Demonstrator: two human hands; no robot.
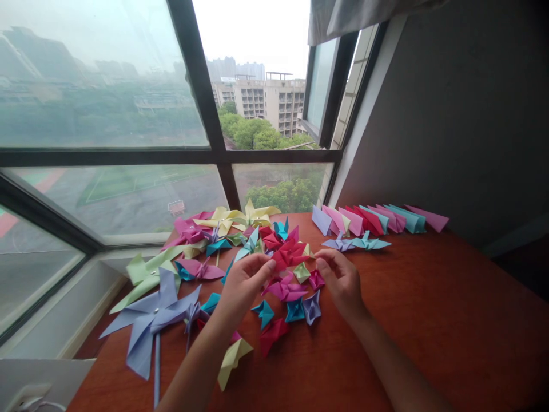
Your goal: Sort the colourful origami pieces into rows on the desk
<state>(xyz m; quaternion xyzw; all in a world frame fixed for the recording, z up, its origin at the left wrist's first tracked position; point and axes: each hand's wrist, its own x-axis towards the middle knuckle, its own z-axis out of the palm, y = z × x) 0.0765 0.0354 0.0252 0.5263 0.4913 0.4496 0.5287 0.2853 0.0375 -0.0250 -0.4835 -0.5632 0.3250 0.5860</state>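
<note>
A red folded paper piece [291, 254] is held up between my hands, above the pile on the brown table [420, 320]. My left hand [251, 278] pinches its left side between thumb and fingers. On the right, my right hand [338, 276] is closed with thumb against fingertips, at the piece's right end; exactly what it pinches is too small to make out. Below and between the hands lie a pale green folded piece [301, 273], a magenta one [285, 288], a blue one [295, 309] and a lavender one [311, 308].
Lavender [156, 312], green [150, 273] and yellow pinwheels [253, 215] lie left and behind. A row of folded papers [373, 220] stands at the back right, with a lavender crane [339, 244] and a teal crane [369, 243] before it. Windows [274, 155] border the table.
</note>
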